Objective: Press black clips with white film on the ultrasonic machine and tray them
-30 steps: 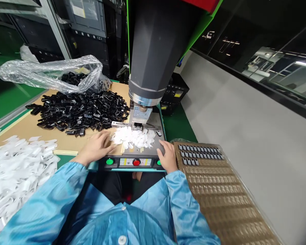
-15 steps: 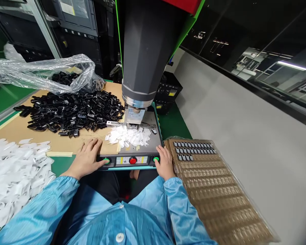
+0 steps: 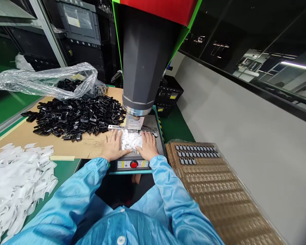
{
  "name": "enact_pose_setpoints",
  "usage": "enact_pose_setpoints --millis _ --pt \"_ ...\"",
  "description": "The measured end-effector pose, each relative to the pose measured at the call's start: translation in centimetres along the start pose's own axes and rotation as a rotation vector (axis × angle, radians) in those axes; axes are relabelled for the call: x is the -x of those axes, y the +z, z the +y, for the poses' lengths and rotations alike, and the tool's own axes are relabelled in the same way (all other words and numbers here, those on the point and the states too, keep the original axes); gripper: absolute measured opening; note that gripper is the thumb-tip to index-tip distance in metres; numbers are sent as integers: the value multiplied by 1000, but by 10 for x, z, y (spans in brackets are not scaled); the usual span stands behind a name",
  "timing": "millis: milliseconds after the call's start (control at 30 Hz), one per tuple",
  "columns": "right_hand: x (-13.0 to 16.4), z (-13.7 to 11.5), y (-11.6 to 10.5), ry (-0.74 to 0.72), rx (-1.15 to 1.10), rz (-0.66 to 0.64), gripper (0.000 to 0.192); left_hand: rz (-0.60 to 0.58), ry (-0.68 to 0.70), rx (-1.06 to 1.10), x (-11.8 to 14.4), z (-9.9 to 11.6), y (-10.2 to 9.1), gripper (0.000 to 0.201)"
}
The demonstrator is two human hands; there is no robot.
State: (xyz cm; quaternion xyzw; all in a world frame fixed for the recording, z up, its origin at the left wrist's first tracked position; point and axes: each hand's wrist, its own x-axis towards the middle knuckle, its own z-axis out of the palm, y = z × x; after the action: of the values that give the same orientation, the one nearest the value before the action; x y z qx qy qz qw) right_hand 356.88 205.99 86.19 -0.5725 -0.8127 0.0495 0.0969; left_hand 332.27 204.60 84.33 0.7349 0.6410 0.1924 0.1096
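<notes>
From my head camera I see both my hands flat on the gray plate (image 3: 156,143) of the machine. My left hand (image 3: 114,145) lies on the left side of a small pile of white bits (image 3: 131,140). My right hand (image 3: 149,146) lies on the right side of that pile. The fingers of both hands are spread out and lie open. They touch the edges of the pile, but I cannot tell if they hold any bit. The pile sits between my hands, just in front of the metal block (image 3: 134,123) under the big dark press (image 3: 145,64).

Just below my hands is a red button (image 3: 134,164) on the front of the machine.

To my left is a brown board (image 3: 20,134) on the bench (image 3: 63,168). A big heap of black parts (image 3: 76,117) lies on the board. Behind it is a clear bag (image 3: 46,80), open at one end, with more black parts inside it. Some of those parts spill out next to the heap.

Nearer to me on the left is a big heap of white pieces (image 3: 17,177), partly on the board and partly on the green bench.

To my right is a brown tray (image 3: 219,197) with many rows of little pockets. The two far rows are full of small gray parts (image 3: 196,148). The third row has only a few, at its left end. The other pockets look bare.

My sleeves (image 3: 168,190) are blue.
</notes>
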Motion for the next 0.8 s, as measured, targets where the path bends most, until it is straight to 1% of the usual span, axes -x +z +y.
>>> enact_pose_setpoints --millis 133,233,300,367,467,533,633,733,800 --pt "-10 3 0 -33 -24 30 88 32 -20 32 -3 19 8 124" --pt "-10 6 -2 -79 -66 103 87 68 -10 71 -2 24 11 124" --pt "-8 10 -3 -111 -106 164 86 83 11 101 0 21 9 128" --pt "-9 15 -4 -119 -156 221 86 107 35 126 1 15 3 127" --pt "-19 23 -9 -76 -241 293 81 184 42 137 -5 3 -11 110" --pt "-32 26 -14 -49 -288 322 77 245 40 138 -16 -4 -22 99" --pt "-54 25 -23 -33 -336 306 76 288 78 139 -39 -9 -34 90" --pt "-73 18 -29 -1 -347 231 77 217 111 148 -64 -2 -40 83" --pt "-83 12 -30 31 -331 186 72 151 101 167 -77 8 -41 80"
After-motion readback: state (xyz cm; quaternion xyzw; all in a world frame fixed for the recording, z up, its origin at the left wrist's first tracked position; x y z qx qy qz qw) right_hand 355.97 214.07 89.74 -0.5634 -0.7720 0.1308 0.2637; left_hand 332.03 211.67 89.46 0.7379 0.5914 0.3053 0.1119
